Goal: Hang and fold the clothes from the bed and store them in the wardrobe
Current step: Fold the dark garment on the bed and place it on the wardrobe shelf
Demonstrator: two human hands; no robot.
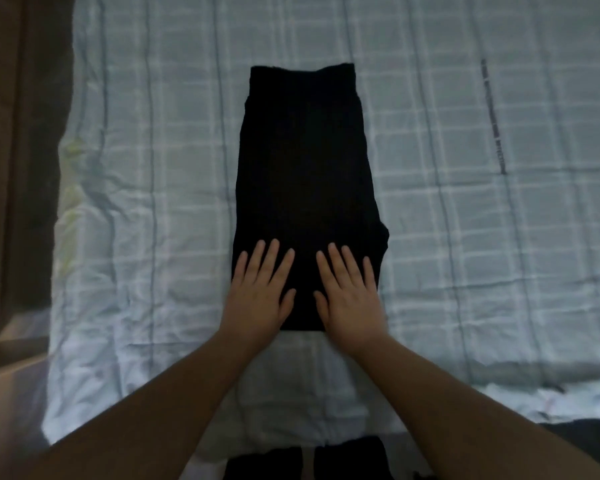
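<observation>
A black garment lies folded into a long narrow rectangle in the middle of the bed, its waistband end pointing away from me. My left hand rests flat on the garment's near left corner, fingers spread. My right hand lies flat on the near right part, fingers spread too. Both palms press down on the cloth; neither hand grips it. The near edge of the garment shows between my wrists.
The bed carries a pale blue checked sheet with wrinkles at the left. A brown wall or wardrobe side runs along the left edge. A thin dark strip lies on the sheet at the right. More dark cloth sits at the bottom edge.
</observation>
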